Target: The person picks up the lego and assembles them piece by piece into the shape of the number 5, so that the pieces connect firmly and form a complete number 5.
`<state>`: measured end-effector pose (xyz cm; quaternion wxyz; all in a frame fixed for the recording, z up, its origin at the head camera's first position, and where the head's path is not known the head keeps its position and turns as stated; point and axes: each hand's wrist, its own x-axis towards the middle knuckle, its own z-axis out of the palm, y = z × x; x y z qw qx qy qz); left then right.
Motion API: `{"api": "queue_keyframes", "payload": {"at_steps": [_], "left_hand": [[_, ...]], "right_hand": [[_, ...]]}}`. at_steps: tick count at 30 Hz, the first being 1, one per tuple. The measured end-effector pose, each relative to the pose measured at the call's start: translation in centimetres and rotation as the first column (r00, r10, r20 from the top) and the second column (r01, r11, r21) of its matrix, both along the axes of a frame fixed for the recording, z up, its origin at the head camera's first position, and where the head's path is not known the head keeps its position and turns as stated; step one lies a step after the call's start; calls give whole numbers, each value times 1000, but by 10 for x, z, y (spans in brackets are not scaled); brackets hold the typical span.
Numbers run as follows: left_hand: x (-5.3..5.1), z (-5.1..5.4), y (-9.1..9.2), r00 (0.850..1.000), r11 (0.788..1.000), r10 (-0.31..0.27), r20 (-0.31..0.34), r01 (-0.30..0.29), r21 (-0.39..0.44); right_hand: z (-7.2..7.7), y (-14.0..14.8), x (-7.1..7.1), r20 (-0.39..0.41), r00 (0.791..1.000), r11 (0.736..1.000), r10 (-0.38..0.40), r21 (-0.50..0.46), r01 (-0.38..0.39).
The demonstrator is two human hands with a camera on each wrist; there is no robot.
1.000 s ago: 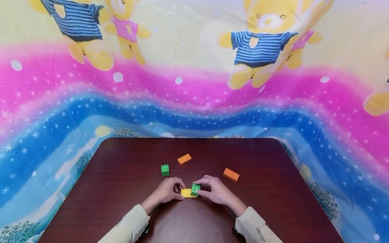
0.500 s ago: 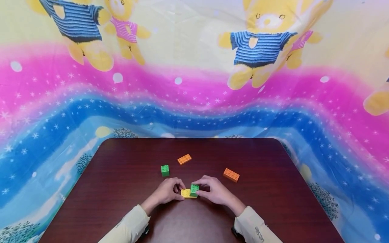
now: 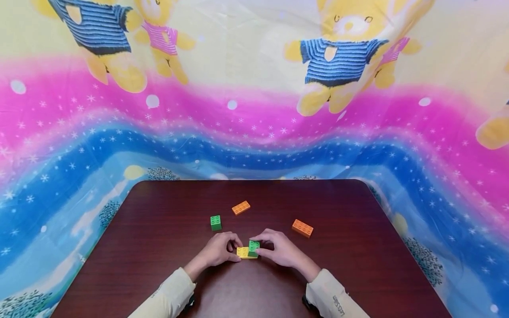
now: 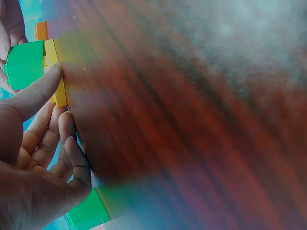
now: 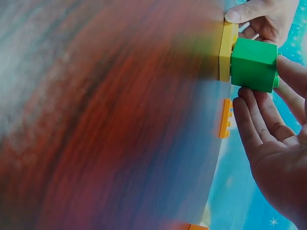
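Observation:
A flat yellow toy brick (image 3: 242, 252) lies on the dark table. My left hand (image 3: 219, 248) holds its left end, with the thumb against the near edge in the left wrist view. In my right hand (image 3: 281, 248), thumb and fingers pinch a green toy brick (image 3: 253, 248) over the right half of the yellow one. From the right wrist view, the green brick (image 5: 254, 64) meets the studs of the yellow brick (image 5: 225, 52); whether it is fully seated I cannot tell.
Beyond my left hand stands another green brick (image 3: 215, 223). A flat orange brick (image 3: 241, 208) lies farther back, and a thicker orange brick (image 3: 302, 228) rests to the right. A printed curtain (image 3: 246, 145) hangs behind the table (image 3: 159, 207).
The green brick in my right hand has shifted slightly left over the yellow brick and straightened. My left hand stays on the yellow brick.

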<state>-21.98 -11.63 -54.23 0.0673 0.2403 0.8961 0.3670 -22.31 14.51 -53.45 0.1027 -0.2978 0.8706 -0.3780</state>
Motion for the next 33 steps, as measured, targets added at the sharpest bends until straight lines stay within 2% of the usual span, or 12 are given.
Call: {"api": "queue_keyframes", "payload": {"at_steps": [15, 33], "left_hand": [[0, -4, 0, 1000, 1000, 11, 14, -11, -10], [-2, -2, 0, 1000, 1000, 4, -3, -4, -3]], "right_hand": [[-2, -1, 2, 21, 1000, 1000, -6, -6, 6], [2, -2, 1, 2, 1000, 1000, -6, 17, 6]]}}
